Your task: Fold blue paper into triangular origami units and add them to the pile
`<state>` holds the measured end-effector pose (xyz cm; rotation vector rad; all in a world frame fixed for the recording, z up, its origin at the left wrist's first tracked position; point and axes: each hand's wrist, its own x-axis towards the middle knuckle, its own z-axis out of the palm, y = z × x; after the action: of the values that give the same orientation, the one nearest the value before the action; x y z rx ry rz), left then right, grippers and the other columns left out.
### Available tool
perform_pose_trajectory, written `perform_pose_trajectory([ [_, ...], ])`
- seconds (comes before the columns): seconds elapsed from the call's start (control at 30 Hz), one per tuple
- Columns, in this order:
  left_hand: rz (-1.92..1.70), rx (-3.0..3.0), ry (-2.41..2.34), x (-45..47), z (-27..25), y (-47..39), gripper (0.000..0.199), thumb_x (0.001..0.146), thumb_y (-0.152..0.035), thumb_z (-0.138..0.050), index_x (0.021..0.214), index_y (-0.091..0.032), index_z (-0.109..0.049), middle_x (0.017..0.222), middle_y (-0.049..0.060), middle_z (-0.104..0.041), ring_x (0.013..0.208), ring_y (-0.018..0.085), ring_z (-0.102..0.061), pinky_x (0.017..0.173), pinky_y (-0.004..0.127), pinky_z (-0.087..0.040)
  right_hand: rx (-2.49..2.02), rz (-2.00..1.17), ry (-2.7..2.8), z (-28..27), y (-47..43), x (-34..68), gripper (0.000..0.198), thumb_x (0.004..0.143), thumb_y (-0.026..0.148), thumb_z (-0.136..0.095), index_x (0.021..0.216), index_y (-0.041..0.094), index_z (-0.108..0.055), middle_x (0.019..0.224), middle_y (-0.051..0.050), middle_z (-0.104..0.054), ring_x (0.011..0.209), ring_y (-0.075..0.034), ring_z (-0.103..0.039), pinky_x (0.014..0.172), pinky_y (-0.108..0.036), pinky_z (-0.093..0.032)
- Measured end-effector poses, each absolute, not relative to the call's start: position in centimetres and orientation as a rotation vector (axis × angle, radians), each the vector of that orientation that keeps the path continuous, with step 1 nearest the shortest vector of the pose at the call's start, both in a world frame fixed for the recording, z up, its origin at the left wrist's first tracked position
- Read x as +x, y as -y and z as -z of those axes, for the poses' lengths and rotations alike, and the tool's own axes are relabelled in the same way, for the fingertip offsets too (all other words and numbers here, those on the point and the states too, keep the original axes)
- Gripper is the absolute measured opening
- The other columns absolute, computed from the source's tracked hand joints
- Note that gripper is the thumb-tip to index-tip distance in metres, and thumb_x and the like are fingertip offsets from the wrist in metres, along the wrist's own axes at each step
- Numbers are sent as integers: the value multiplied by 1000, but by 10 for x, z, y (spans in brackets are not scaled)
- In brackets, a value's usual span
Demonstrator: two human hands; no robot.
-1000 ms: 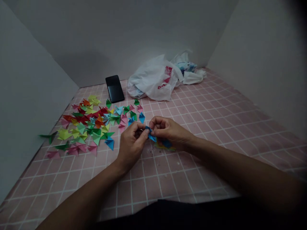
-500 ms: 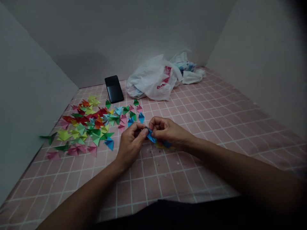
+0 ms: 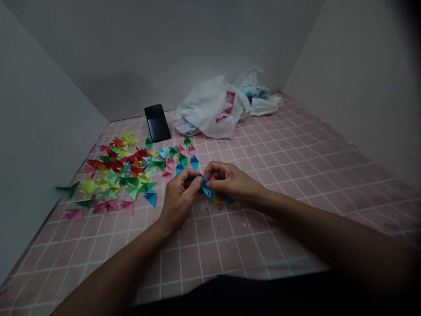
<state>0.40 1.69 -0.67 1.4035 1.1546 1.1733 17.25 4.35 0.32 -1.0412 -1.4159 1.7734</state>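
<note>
A small folded piece of blue paper (image 3: 205, 188) is pinched between both hands above the pink checked cloth. My left hand (image 3: 180, 195) grips its left side between thumb and index finger. On the other side, my right hand (image 3: 230, 182) has its thumb and fingertips closed on the paper; those fingers partly hide it. Beneath my right hand, yellow and blue paper (image 3: 226, 201) shows in part. Two blue folded paper pieces (image 3: 194, 162) lie just beyond my left fingers, the nearer one partly covered.
Many small origami pieces (image 3: 112, 177) in red, green, yellow, pink and blue are spread on the left of the checked cloth (image 3: 184, 263). A black phone (image 3: 157, 123) leans at the back. Beside it sit a white plastic bag (image 3: 210, 107) and crumpled wrapping (image 3: 263, 105). Pale walls enclose three sides.
The blue paper has tilted slightly in my fingers, its lower end turned a little more downward. Both hands stay in nearly the same place.
</note>
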Motion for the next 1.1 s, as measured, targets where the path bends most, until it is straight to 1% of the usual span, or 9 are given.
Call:
perform_pose_trajectory([
  [0.1, -1155, 1358, -1155, 4, 7, -17, 14, 86, -30, -66, 82, -17, -65, 73, -1, -63, 64, 11, -60, 62, 23, -52, -1051, -1771, 1420, -2, -44, 172, 18, 69, 16, -67, 80, 20, -53, 57, 8, -48, 45, -6, -40, 42, -19, -29],
  [0.2, -1138, 1323, -1186, 4, 6, -16, 17, 84, -32, -67, 82, -16, -64, 67, -2, -61, 57, 10, -57, 54, 21, -48, -1043, -1789, 1408, -1, -44, 171, 19, 66, 15, -64, 80, 21, -53, 56, 9, -48, 44, -6, -39, 42, -19, -29],
  [0.4, -1124, 1313, -1234, 6, 4, -16, 18, 82, -34, -67, 81, -17, -62, 55, -4, -60, 44, 9, -52, 44, 18, -41, -1072, -1808, 1390, 2, -44, 170, 19, 66, 15, -60, 81, 21, -52, 58, 9, -49, 45, -7, -40, 42, -20, -31],
  [0.5, -1115, 1315, -1251, 7, 5, -16, 18, 83, -34, -66, 83, -17, -62, 53, -4, -59, 43, 9, -52, 42, 18, -41, -1092, -1779, 1426, 2, -45, 170, 17, 67, 12, -59, 80, 21, -52, 58, 8, -49, 46, -7, -40, 44, -21, -31],
  [0.63, -1107, 1310, -1249, 8, 6, -16, 16, 83, -33, -66, 84, -17, -62, 54, -4, -59, 45, 10, -56, 45, 19, -45, -1111, -1697, 1500, 1, -44, 170, 16, 68, 9, -57, 78, 20, -52, 56, 8, -48, 47, -7, -39, 45, -20, -27],
  [0.8, -1147, 1271, -1208, 6, 6, -17, 17, 83, -32, -67, 81, -17, -61, 58, -4, -60, 48, 9, -57, 48, 19, -47, -1072, -1726, 1519, 3, -44, 170, 10, 76, 15, -60, 79, 20, -52, 56, 8, -47, 46, -8, -41, 45, -21, -30],
  [0.9, -1164, 1257, -1201, 5, 7, -19, 17, 83, -32, -68, 81, -17, -62, 62, -4, -60, 50, 8, -56, 48, 18, -46, -1031, -1742, 1518, 4, -44, 171, 11, 79, 20, -63, 80, 20, -51, 57, 8, -49, 46, -8, -42, 45, -22, -31],
  [1.03, -1182, 1267, -1180, 5, 8, -19, 16, 84, -32, -68, 82, -17, -63, 66, -3, -61, 53, 8, -56, 50, 19, -47, -1012, -1784, 1479, 1, -44, 172, 16, 86, 31, -63, 83, 20, -52, 58, 7, -51, 46, -8, -44, 46, -21, -35],
  [1.1, -1188, 1269, -1173, 5, 9, -20, 15, 83, -32, -68, 82, -17, -63, 68, -3, -61, 55, 9, -57, 51, 19, -47, -1014, -1790, 1459, 1, -43, 172, 17, 87, 33, -63, 83, 20, -52, 57, 7, -52, 46, -8, -45, 46, -21, -36],
])
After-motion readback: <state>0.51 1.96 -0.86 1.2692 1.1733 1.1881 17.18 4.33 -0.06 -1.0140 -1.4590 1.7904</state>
